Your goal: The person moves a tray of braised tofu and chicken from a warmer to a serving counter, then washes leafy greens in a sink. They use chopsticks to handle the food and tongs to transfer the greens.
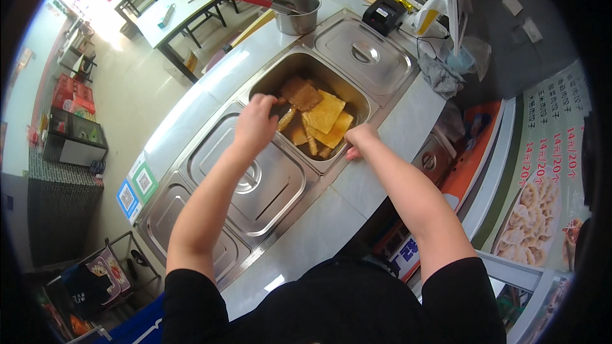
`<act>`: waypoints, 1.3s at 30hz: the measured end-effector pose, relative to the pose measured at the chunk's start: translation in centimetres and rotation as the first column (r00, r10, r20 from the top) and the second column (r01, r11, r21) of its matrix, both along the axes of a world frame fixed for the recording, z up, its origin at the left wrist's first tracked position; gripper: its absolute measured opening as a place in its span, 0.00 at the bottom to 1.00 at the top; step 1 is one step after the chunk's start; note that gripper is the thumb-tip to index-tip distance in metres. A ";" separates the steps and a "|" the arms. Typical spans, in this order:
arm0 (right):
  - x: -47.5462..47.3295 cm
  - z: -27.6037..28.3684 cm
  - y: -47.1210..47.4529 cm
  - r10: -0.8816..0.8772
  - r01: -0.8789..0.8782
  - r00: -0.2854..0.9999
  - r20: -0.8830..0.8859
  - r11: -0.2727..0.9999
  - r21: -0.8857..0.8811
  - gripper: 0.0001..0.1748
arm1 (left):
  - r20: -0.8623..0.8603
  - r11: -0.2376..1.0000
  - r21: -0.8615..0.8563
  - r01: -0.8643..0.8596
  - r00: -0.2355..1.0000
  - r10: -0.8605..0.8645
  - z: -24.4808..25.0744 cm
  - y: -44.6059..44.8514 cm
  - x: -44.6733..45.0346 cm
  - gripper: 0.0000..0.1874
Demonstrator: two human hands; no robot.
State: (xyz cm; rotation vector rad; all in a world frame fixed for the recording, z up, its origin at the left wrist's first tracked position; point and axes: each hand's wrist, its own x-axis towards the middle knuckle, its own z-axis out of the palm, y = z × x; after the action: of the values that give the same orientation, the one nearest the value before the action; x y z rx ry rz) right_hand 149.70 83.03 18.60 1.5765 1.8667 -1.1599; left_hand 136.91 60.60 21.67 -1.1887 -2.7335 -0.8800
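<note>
An uncovered stainless steel food pan (pixel 260 76) is set into the counter, with brown liquid in its bottom. Inside lie yellow flat sheets (pixel 325 112), which look like tofu, a brown textured slab (pixel 301 93) and several browned strips or rolls (pixel 287 118). At the pan's left side is my left hand (pixel 258 117), its fingertips reaching over the opening beside the food. My right hand (pixel 361 139) is curled at the opposite rim, close to the yellow sheets. The undersides of both hands are hidden, so their grip is unclear.
Steel lids (pixel 248 179) cover the wells on the left, and another lid (pixel 361 52) covers the right one. A steel pot (pixel 297 12) with a red-handled utensil stands on the far counter edge. Beyond the lidded right well are a black device (pixel 384 14) and grey cloth (pixel 440 76).
</note>
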 end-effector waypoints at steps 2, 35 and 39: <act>0.0 -0.4 -0.1 0.013 -0.013 1.000 0.019 0.999 0.030 0.09 | 0.075 0.998 0.063 0.029 0.997 -0.034 0.0 -1.5 3.2 0.16; 29.0 -26.1 30.1 -0.317 0.508 0.856 -0.410 0.669 0.543 0.09 | 0.079 0.862 -0.378 0.339 0.939 -0.334 -6.8 11.2 23.1 0.15; 29.3 -32.8 33.4 -0.505 0.559 0.826 -0.251 0.671 0.488 0.17 | -0.011 0.894 -0.346 0.286 0.951 -0.308 -6.5 11.8 23.8 0.14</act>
State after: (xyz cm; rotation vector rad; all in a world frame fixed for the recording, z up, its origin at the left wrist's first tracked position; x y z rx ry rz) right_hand 178.97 116.44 -14.21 2.5729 1.9634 -0.9585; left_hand 160.73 72.39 15.12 -1.6985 -2.7690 -0.3723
